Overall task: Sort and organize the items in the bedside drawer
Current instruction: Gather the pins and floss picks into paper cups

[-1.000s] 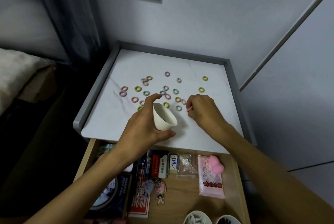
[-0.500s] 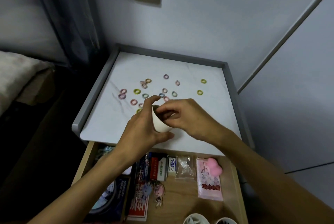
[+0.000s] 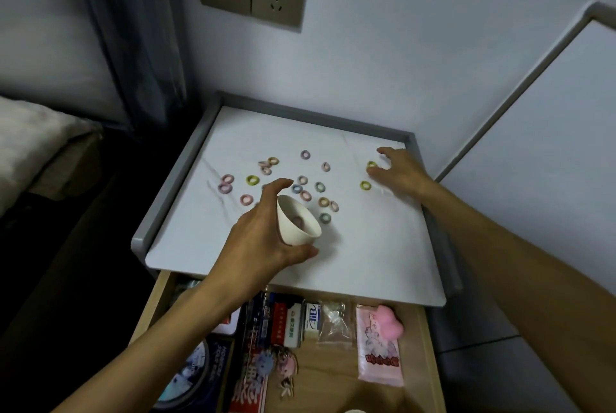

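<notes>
Gripping the small white cup point(image 3: 296, 222) near the front of the desk point(image 3: 366, 246), the left hand point(image 3: 260, 236) curls round its smooth wall and tips the mouth rightward, something pinkish inside. The right hand point(image 3: 400, 169), fingers spread and holding nothing, sits over a yellow-green ring point(image 3: 371, 164) far right, well apart from the cup, and is the nearer hand. Other rings point(image 3: 319, 186), small, soft-looking pastel loops, lie scattered between the hands, and the drawer point(image 3: 430, 362) stands open below.
</notes>
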